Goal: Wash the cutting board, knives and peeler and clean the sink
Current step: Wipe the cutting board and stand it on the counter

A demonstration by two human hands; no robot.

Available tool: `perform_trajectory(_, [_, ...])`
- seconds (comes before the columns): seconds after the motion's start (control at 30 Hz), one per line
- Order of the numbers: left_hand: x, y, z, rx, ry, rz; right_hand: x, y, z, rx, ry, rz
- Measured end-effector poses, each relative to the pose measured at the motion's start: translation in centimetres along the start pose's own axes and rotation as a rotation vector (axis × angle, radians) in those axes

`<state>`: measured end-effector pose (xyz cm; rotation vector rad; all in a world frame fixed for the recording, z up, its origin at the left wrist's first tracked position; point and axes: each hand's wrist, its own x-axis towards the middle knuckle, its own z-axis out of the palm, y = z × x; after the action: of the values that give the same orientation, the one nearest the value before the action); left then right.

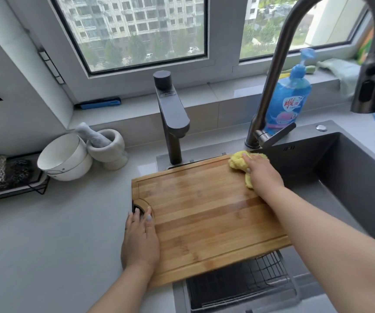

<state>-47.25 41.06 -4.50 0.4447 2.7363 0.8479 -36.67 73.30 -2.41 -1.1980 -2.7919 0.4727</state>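
Note:
A wooden cutting board lies flat across the left part of the dark sink. My left hand rests on the board's left edge, fingers reaching to its round handle hole. My right hand presses a yellow cloth onto the board's far right corner, fingers spread flat over it. No knife or peeler is in view.
A tall dark faucet arches over the sink, its spray head at upper right. A second dark tap stands behind the board. Blue soap bottle, white bowl, mortar and pestle, wire basket under the board.

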Motion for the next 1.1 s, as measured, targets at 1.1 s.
perform_trajectory(1.1, [0.3,-0.6,0.1,-0.054,-0.013,0.022,-17.0,-7.7,4.1,0.086,-0.147,-0.589])
